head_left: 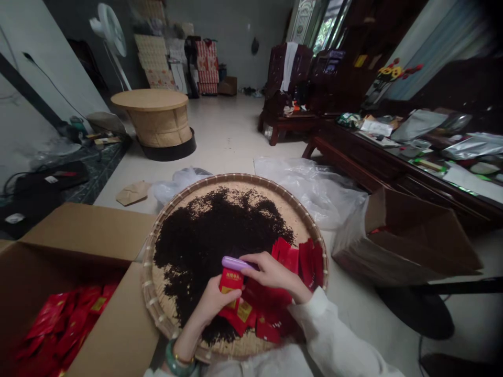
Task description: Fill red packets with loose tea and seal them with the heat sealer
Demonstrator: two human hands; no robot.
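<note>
My left hand [214, 300] is closed round a small red packet [231, 279] with gold printing, held upright over a round woven bamboo tray [150, 283]. In my right hand [268, 269] is a slim purple handheld bag sealer [233, 263], lying across the packet's top edge. Dark, dry tea leaves [220, 225] are heaped over much of the tray. Below my hands, several red packets [271, 330] lie at the tray's near side. More flat red packets [310, 262] rest against its right rim.
An open cardboard box [113, 319] with red packets in it stands at the left. Another open box [408, 246] is at the right, beside clear plastic sheeting [310, 186]. Beyond are a round wooden-topped stand [157, 120] and a cluttered long table [396, 152].
</note>
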